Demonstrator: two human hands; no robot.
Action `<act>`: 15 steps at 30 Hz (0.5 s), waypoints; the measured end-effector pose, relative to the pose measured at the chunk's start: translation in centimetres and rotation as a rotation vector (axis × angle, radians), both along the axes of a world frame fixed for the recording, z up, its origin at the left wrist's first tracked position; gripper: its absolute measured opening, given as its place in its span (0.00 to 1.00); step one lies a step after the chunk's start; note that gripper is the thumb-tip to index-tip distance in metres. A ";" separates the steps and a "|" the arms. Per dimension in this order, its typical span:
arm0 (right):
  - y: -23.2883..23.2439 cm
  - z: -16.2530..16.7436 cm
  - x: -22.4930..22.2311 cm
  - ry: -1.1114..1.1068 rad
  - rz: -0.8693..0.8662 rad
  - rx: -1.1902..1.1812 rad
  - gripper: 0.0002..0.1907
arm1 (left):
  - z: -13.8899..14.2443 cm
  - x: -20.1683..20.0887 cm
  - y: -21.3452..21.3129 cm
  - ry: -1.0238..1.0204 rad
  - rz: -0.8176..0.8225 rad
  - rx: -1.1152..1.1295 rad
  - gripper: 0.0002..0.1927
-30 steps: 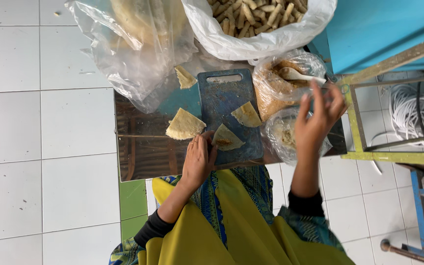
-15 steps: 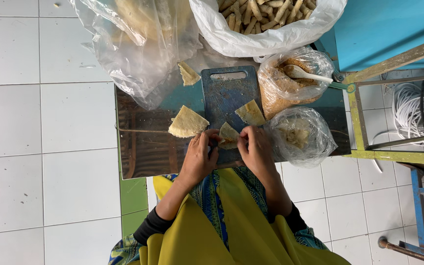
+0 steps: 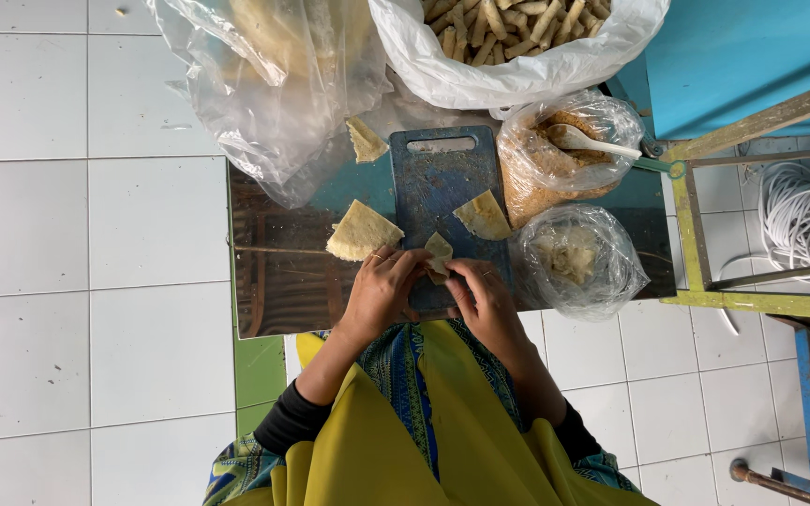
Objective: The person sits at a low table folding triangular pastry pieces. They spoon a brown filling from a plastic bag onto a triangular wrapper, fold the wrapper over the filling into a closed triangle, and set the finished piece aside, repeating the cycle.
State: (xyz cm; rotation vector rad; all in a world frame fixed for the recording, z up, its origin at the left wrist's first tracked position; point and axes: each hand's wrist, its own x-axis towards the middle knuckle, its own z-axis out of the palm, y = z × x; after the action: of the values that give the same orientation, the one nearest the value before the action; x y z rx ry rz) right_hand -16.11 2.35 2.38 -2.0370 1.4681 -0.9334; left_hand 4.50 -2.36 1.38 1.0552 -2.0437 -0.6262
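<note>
Both hands met over the cutting board point(image 3: 442, 183). The left hand point(image 3: 379, 292) and right hand point(image 3: 483, 298) pinched a small wrapper point(image 3: 439, 251) between their fingertips.

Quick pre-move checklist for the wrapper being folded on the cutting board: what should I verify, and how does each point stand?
1. Both hands on the piece: left hand and right hand meet at the small wrapper. Ok.
2. Piece over the blue cutting board: ok.
3. Filling inside the fold: hidden by fingers, cannot tell.
4. Spare wrappers near: stack beside the board, another piece on it. Ok.
5. Crumb bag open, white spoon in it: ok.
</note>
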 end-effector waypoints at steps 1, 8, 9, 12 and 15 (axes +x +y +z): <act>0.0 0.0 -0.1 0.029 0.018 -0.036 0.15 | -0.1 -0.1 0.1 0.004 0.010 0.007 0.14; -0.6 -2.0 0.2 0.142 0.022 -0.106 0.15 | -0.5 -1.1 0.1 0.042 0.070 0.179 0.18; -0.9 -2.4 0.3 0.161 0.011 -0.122 0.13 | -0.4 -1.2 0.2 0.020 0.071 0.160 0.18; -1.9 -3.2 0.7 0.136 -0.037 -0.120 0.07 | -0.1 -1.7 0.4 -0.076 0.085 0.057 0.17; -2.8 -3.1 1.2 0.165 -0.135 -0.039 0.09 | 0.0 -2.3 0.2 -0.187 0.094 -0.063 0.16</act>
State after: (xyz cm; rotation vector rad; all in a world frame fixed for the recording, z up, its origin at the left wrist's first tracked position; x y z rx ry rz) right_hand -14.90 -0.41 -0.75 -2.1078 1.7052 -0.8686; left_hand 2.16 -2.14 1.37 1.2035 -2.1436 -0.4253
